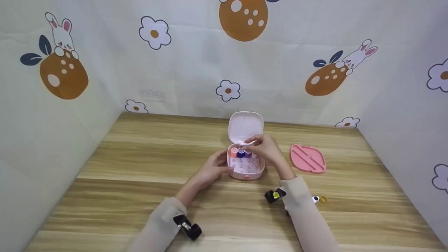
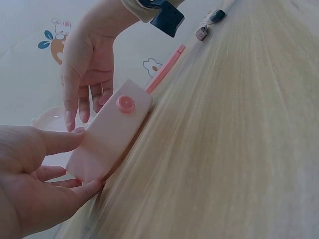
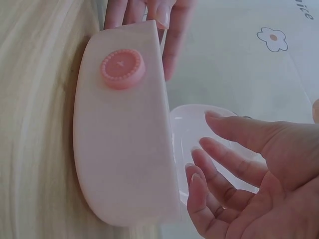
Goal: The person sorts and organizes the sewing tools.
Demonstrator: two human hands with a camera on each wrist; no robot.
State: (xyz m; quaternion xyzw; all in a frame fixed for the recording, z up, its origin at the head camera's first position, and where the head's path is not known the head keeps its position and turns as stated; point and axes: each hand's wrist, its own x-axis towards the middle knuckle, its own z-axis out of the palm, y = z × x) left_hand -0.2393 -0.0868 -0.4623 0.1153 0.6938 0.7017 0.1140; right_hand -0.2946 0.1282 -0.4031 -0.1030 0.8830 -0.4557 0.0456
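A wood-grain table (image 1: 147,154) fills the space inside pale printed cloth walls (image 1: 189,63). Nearest, pale sleeves (image 1: 308,217) reach in, each with a black wrist device (image 1: 189,226). Just beside the right sleeve, toward the table's right edge, lie a small white piece (image 1: 315,199) and a gold one (image 1: 324,199). Farther in, midway between the left and right edges, sits a pale pink box (image 3: 119,144) with a round pink clasp (image 3: 122,69) facing the person. The left hand (image 1: 212,168) grips its left side, thumb at the rim. Inside are rows of pegs (image 1: 248,160) and, behind them, orange (image 1: 234,152), dark blue (image 1: 240,153) and purple (image 1: 247,154) spools. Above these hangs the right hand (image 1: 266,149), thumb and bent fingers moderately parted; whether it touches a spool, I cannot tell. Toward the right edge lies a pink tray (image 1: 312,160). The box's lid (image 1: 245,126) stands raised near the far edge.
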